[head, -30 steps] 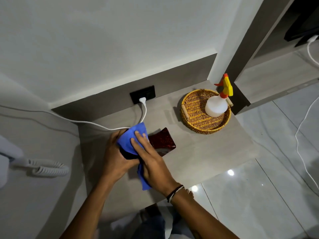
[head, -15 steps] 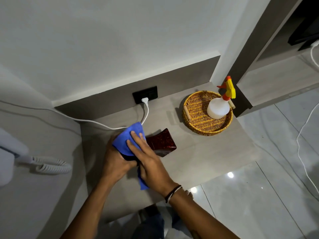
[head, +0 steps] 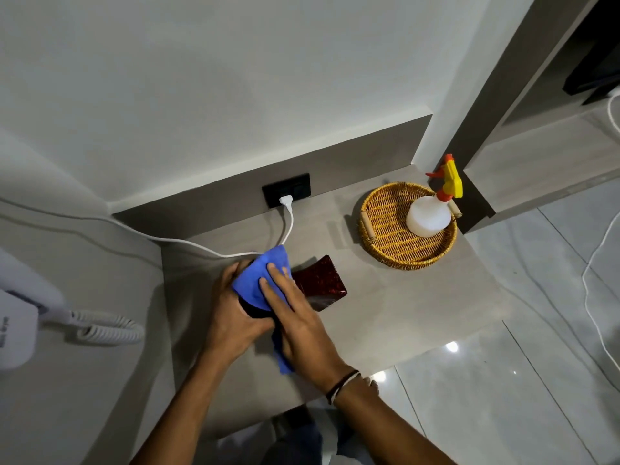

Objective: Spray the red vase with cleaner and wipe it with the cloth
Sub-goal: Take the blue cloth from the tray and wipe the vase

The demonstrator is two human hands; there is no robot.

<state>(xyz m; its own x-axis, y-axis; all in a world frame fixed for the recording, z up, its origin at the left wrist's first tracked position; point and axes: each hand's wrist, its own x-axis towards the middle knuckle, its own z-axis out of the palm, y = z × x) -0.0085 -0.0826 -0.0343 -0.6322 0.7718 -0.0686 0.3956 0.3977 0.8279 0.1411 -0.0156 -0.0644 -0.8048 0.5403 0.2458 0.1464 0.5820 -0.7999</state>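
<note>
hands [head: 268, 313] on cloth [head: 260, 280] over vase [head: 320, 283]

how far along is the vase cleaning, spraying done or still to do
Spraying looks done: the spray bottle stands back in the wicker basket, untouched. In hand: the left hand steadies the red vase, which lies tilted on the shelf, while the right hand presses the blue cloth on it. Left: wiping the exposed end.

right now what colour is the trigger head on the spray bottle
Yellow with an orange-red nozzle and collar, on the spray bottle in the basket; head view.
</note>
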